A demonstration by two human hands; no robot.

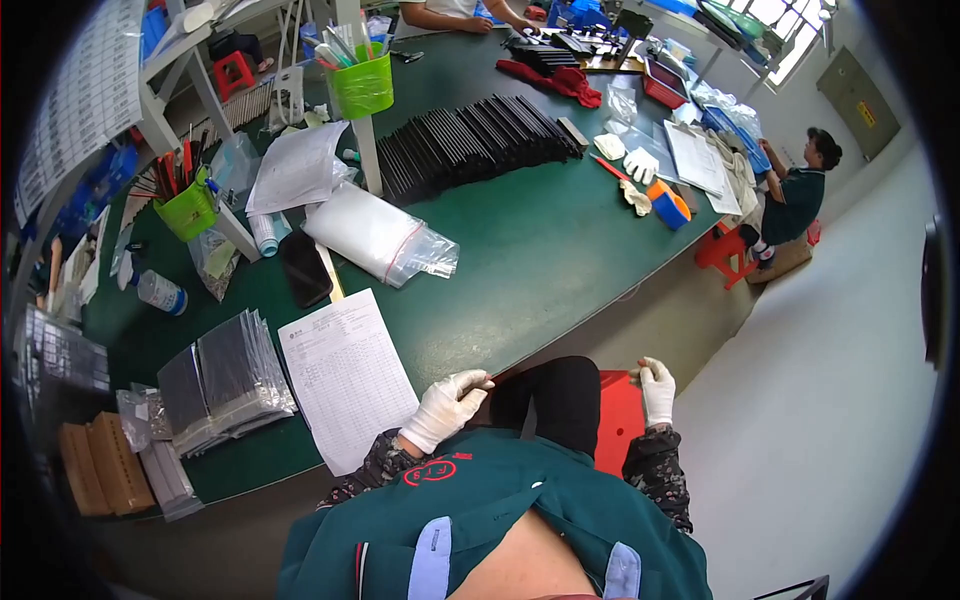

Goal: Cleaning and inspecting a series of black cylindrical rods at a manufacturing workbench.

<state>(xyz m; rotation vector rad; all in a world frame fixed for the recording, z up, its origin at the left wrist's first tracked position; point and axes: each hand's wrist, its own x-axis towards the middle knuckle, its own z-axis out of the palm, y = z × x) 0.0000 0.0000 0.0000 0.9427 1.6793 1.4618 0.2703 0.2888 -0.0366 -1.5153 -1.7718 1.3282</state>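
Observation:
My left hand, in a white glove with bare fingertips showing, is over my lap beside the table's near edge. Its fingers are loosely bent, the thumb stands apart, and I see nothing in it. Nearest to it lies a printed paper sheet with a table of rows, its corner close to the wrist. My right hand, gloved the same way, is off to my right by the red stool. Its fingers are slightly apart and no object shows in them. Both hands are away from the tabletop goods.
On the green table lie black strips in a long row, a plastic-bag pack, a dark phone-like slab, stacked sleeved grey sheets and an orange tape roll. Green tool holders hang on posts. A co-worker sits at right.

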